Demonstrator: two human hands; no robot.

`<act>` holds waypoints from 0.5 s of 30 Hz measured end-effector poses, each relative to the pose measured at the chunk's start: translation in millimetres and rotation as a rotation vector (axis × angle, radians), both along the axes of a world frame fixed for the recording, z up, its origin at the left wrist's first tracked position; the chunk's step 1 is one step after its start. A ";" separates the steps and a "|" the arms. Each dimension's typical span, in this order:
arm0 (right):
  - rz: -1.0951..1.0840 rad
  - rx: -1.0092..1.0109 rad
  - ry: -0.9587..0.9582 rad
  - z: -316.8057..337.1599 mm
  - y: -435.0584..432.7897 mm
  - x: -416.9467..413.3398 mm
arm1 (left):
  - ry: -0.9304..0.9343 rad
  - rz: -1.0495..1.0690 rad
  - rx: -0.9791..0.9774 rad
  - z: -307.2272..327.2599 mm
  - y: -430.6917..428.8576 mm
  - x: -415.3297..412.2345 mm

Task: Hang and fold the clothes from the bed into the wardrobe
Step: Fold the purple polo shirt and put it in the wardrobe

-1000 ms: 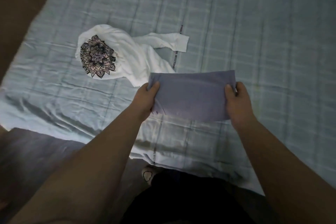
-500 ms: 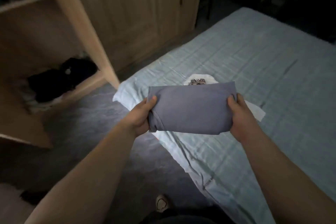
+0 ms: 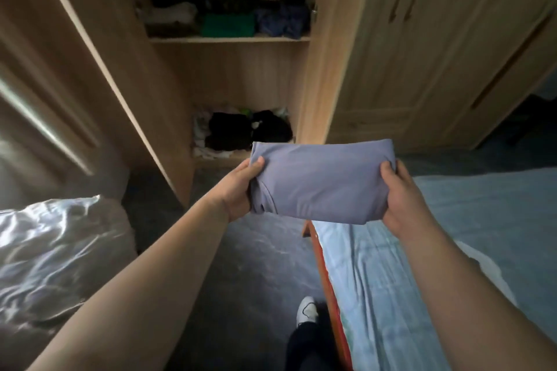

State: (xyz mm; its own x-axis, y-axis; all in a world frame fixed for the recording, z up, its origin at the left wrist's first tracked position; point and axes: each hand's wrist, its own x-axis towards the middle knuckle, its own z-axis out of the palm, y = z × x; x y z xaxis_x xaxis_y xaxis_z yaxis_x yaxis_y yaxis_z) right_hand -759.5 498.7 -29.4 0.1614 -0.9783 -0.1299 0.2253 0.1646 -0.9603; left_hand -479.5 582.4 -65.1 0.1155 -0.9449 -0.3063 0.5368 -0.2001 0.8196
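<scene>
The wardrobe (image 3: 229, 75) is standing open just beyond the grip, its door (image 3: 144, 99) angling out left, the bed (image 3: 452, 235) edging in below right, and floor (image 3: 241, 265) lying beneath. Dark clothes (image 3: 235, 132) are crowding the shelf (image 3: 223, 161) right behind. Both arms are reaching forward, left hand (image 3: 238, 187) and right hand (image 3: 401, 199) gripping the ends of the folded cloth (image 3: 322, 181), level in mid-air.

Dim room. Dark grey floor (image 3: 241, 265) underfoot. Ahead, pale wood wardrobe (image 3: 334, 69), left door (image 3: 45, 54) swung wide, shelf (image 3: 229, 39) inside; closed doors (image 3: 422, 54) further right. At right, bed (image 3: 482, 220) under pale blue checked sheet, on orange frame (image 3: 324, 274). At left, glare on shiny crinkled bundle (image 3: 54, 265).
</scene>
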 end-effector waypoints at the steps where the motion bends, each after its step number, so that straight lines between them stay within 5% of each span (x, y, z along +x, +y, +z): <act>1: 0.030 -0.002 -0.007 -0.1 -14.7 14.7 | -0.004 0.028 -0.005 2.0 -6.6 12.6; 15: 0.388 -0.064 -0.050 31.5 -267.3 221.4 | -0.104 0.432 -0.092 45.8 -175.6 183.6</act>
State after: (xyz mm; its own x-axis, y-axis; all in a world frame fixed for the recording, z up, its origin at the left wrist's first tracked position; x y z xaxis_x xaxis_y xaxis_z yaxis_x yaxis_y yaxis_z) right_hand -538.2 231.4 2.1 0.5254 -0.8492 -0.0532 0.2050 0.1870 -0.9607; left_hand -296.0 406.9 -19.3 0.5311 -0.8258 -0.1896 0.4692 0.1003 0.8774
